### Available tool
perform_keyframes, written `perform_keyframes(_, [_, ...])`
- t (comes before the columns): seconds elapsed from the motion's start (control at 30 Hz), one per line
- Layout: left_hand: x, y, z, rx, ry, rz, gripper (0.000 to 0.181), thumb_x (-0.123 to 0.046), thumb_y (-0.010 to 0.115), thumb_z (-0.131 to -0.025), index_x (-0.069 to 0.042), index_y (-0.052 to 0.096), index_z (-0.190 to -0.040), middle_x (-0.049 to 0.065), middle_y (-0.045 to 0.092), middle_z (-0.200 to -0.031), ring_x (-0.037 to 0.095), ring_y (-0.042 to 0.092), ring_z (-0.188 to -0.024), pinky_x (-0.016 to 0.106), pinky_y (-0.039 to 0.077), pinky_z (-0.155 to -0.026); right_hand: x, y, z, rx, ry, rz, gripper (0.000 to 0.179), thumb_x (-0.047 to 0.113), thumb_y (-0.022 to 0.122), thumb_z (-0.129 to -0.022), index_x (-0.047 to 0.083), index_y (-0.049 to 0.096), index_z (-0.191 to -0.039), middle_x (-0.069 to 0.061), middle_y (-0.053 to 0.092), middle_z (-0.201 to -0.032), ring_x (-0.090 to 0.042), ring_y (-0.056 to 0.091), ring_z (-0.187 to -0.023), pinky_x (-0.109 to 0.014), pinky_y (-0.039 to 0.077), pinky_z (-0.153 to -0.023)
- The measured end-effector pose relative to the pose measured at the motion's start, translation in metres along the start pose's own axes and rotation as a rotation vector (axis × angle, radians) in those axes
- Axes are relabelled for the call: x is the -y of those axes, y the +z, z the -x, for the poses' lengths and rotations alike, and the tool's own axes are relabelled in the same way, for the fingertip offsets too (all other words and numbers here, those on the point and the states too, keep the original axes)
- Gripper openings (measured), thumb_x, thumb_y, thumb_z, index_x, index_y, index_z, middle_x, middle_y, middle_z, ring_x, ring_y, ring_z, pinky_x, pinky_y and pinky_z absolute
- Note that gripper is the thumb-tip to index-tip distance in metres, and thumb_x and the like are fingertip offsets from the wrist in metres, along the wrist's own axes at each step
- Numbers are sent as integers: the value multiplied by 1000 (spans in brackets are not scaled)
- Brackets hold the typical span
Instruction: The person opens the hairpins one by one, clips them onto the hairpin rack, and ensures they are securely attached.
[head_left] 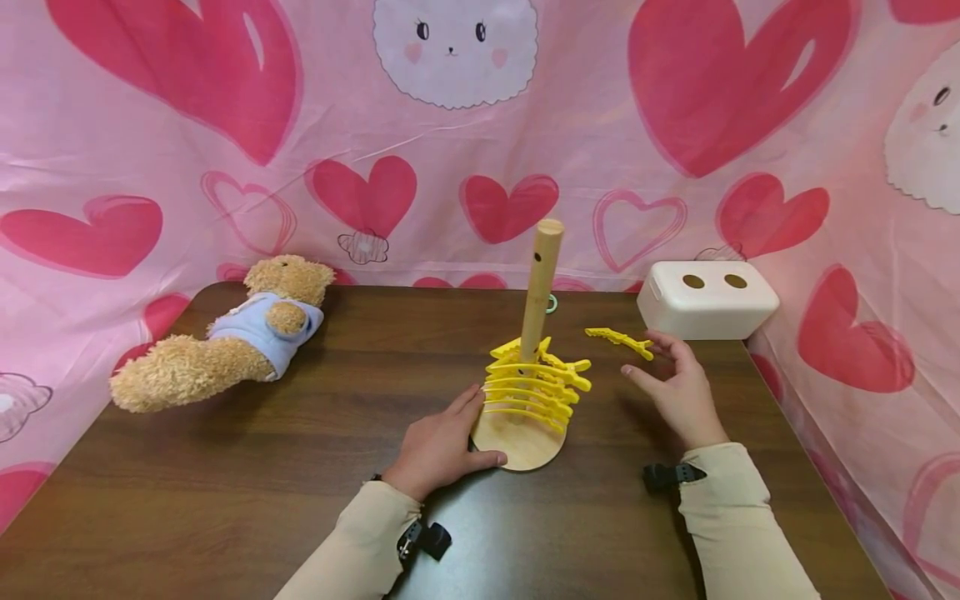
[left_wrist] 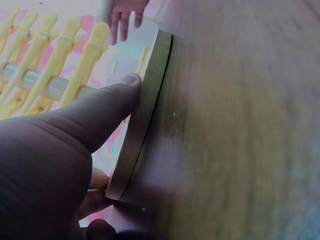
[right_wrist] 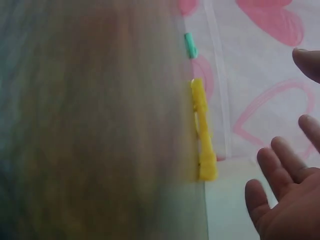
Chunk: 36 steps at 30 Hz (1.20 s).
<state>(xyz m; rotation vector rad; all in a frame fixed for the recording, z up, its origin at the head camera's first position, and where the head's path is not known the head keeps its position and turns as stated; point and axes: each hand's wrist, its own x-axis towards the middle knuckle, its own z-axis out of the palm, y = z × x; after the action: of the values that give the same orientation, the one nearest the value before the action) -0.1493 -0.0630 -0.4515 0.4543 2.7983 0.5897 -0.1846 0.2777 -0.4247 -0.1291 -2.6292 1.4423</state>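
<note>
A wooden stand with a round base and an upright post stands on the table. Several curved yellow plastic pieces are stacked around the lower post; their rounded ends show in the left wrist view. My left hand holds the base's near left rim, with the thumb at the front edge and fingers at the side. To the right, my right hand has its fingers spread beside a loose yellow piece lying on the table. In the right wrist view the hand appears apart from that piece.
A white box with two round holes stands at the back right. Behind the post lies a small green ring. At the left, a teddy bear in a blue shirt lies on the table. Heart-patterned pink cloth surrounds the table.
</note>
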Motion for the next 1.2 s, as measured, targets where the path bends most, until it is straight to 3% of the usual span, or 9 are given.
perform_keyframes(0.23, [1,1,-1,-3,8,-6,105,-72,71,-78,-18,32,-159,1,29,-164,34,52,-133,53,49,-91,-12,-2,-7,144,71,11,89,25,77,-90,-2,23,-156,-26,28,-159,-47,26,-145,-62,24,-113])
perform_keyframes(0.4, [1,1,-1,-3,7,-9,105,-72,70,-78,-18,32,-159,1,29,-164,34,52,-132,53,49,-91,-24,-5,-10,179,122,-55,90,28,75,-93,0,19,-157,-26,27,-159,-46,32,-140,-61,31,-110])
perform_keyframes(0.6, [1,2,-1,-2,-1,-7,106,-73,70,-77,-19,31,-159,1,28,-164,35,53,-131,54,48,-91,-39,-16,-19,184,136,-57,90,33,70,-96,0,14,-158,-27,30,-158,-41,41,-133,-57,37,-107])
perform_keyframes(0.73, [1,2,-1,-10,2,-9,106,-73,70,-77,-19,31,-159,1,29,-164,35,54,-130,54,48,-91,-44,-21,-22,197,130,-22,92,34,72,-95,0,14,-159,-27,41,-149,-37,48,-123,-37,48,-95])
perform_keyframes(0.87, [1,1,0,-18,5,-3,105,-72,71,-77,-19,31,-159,1,30,-164,36,55,-128,54,49,-91,-45,-19,-21,191,121,41,88,33,75,-92,1,24,-157,-27,45,-138,-31,48,-111,-22,45,-79])
perform_keyframes(0.97, [1,0,1,-19,9,1,105,-71,72,-77,-18,32,-159,2,31,-163,36,55,-128,54,49,-90,-43,-14,-21,192,130,70,83,33,75,-92,-1,30,-154,-26,45,-138,-30,46,-109,-27,43,-81])
perform_keyframes(1.2, [0,0,1,-19,14,-4,105,-71,71,-78,-18,32,-159,2,31,-163,35,55,-128,53,49,-90,-33,5,-22,194,110,187,68,34,74,-91,-6,50,-140,-29,50,-132,-41,48,-116,-56,39,-99])
